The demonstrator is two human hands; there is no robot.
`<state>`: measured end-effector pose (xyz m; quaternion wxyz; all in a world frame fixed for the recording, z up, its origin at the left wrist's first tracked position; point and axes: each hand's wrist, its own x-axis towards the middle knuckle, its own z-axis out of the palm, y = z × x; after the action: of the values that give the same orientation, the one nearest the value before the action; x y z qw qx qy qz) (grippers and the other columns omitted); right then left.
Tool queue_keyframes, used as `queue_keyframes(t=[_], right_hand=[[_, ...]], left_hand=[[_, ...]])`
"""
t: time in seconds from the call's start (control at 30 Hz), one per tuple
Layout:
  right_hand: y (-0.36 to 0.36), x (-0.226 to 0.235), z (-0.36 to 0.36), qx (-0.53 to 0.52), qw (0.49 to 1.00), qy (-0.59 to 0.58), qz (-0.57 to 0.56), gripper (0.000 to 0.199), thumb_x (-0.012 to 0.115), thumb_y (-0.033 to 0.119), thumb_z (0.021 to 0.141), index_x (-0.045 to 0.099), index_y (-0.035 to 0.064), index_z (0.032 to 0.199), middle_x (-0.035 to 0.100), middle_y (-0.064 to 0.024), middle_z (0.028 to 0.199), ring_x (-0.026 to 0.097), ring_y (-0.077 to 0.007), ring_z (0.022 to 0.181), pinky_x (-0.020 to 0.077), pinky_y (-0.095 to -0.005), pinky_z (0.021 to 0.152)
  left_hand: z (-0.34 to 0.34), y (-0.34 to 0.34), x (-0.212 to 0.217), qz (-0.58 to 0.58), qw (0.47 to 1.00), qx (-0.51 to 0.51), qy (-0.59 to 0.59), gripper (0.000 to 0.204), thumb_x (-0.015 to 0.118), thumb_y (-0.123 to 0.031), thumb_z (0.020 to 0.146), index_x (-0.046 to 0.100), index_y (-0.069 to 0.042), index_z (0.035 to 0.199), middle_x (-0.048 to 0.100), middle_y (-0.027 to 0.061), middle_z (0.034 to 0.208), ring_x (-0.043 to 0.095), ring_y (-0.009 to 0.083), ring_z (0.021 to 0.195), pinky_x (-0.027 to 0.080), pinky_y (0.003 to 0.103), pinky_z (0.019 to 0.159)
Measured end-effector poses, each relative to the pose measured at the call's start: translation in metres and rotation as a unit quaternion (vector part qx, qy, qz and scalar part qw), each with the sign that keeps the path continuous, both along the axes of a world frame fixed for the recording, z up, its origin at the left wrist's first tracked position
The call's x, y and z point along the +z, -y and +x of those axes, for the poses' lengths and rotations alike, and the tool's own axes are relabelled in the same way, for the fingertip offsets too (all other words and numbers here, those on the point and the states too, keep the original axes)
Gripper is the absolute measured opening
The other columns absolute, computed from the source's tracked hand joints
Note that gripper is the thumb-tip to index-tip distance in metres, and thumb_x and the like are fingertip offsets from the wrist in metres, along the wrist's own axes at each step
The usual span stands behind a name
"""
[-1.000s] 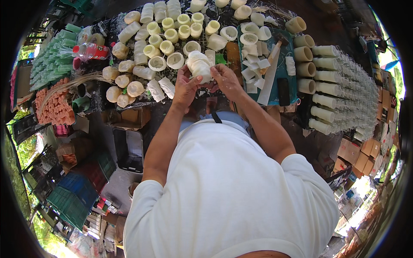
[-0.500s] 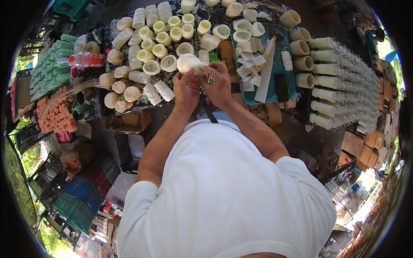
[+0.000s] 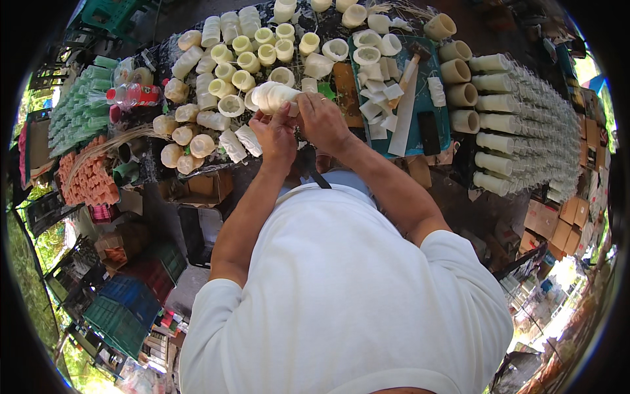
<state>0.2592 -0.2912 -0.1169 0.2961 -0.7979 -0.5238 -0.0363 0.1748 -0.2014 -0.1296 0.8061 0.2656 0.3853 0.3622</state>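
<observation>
A cream-white ridged candle lies sideways between my two hands, above the near edge of the worktable. My left hand is closed around its underside, thumb up along the side. On its right end, my right hand has its fingers wrapped, partly hiding that end. Just beyond stand several pale yellow open-topped cups, some with wicks showing. Thicker white wax rings sit near the candle. White ridged pieces lie to the left of my left hand.
Right of my hands, a teal tray holds wax chunks, a hammer, a long white strip and a black phone. Farther right are tan tubes and rows of wicked candles. Green candles and a bottle are left.
The candle has turned from nearly end-on to sideways, its free end pointing left. My right hand has shifted left and over its right end; my left hand has moved slightly left.
</observation>
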Motion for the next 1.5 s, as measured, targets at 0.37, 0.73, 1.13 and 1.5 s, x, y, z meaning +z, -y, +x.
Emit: queue_keyframes(t=[0.37, 0.73, 1.13, 1.5], right_hand=[[-0.002, 0.018, 0.001, 0.002, 0.958, -0.263, 0.115, 0.034, 0.079, -0.001, 0.074, 0.067, 0.003, 0.105, 0.064, -0.0178, 0.108, 0.063, -0.0387, 0.105, 0.0519, -0.0462, 0.09], [-0.003, 0.006, 0.003, -0.065, 0.904, -0.391, 0.162, 0.022, 0.072, -0.002, 0.088, 0.063, 0.0014, 0.107, 0.066, -0.0138, 0.103, 0.067, -0.034, 0.094, 0.0548, -0.0398, 0.085], [0.004, 0.019, 0.015, 0.011, 0.956, -0.285, 0.071, 0.026, 0.078, 0.007, 0.083, 0.066, -0.0021, 0.104, 0.067, -0.0188, 0.099, 0.069, -0.0361, 0.089, 0.0546, -0.0421, 0.077], [-0.002, 0.005, 0.026, -0.014, 0.952, -0.304, 0.039, 0.021, 0.074, 0.01, 0.079, 0.067, -0.0029, 0.093, 0.067, -0.0195, 0.092, 0.066, -0.0384, 0.082, 0.0532, -0.0446, 0.074]], left_hand=[[-0.009, -0.015, 0.014, -0.078, 0.994, -0.068, 0.039, 0.028, 0.072, -0.012, 0.095, 0.062, 0.0, 0.119, 0.071, 0.0116, 0.107, 0.07, 0.0209, 0.088, 0.057, 0.033, 0.074], [0.001, -0.014, 0.015, -0.112, 0.992, -0.049, 0.03, 0.033, 0.073, -0.019, 0.097, 0.06, 0.004, 0.118, 0.071, 0.0138, 0.103, 0.072, 0.0237, 0.084, 0.061, 0.036, 0.071], [0.003, -0.011, 0.002, 0.013, 0.999, -0.02, -0.024, 0.037, 0.078, -0.015, 0.092, 0.061, 0.003, 0.119, 0.072, 0.0138, 0.108, 0.074, 0.025, 0.091, 0.062, 0.034, 0.072], [0.004, -0.014, -0.013, -0.045, 0.998, -0.02, -0.044, 0.063, 0.087, -0.013, 0.084, 0.042, 0.003, 0.126, 0.064, 0.0187, 0.117, 0.072, 0.0277, 0.095, 0.065, 0.038, 0.073]])
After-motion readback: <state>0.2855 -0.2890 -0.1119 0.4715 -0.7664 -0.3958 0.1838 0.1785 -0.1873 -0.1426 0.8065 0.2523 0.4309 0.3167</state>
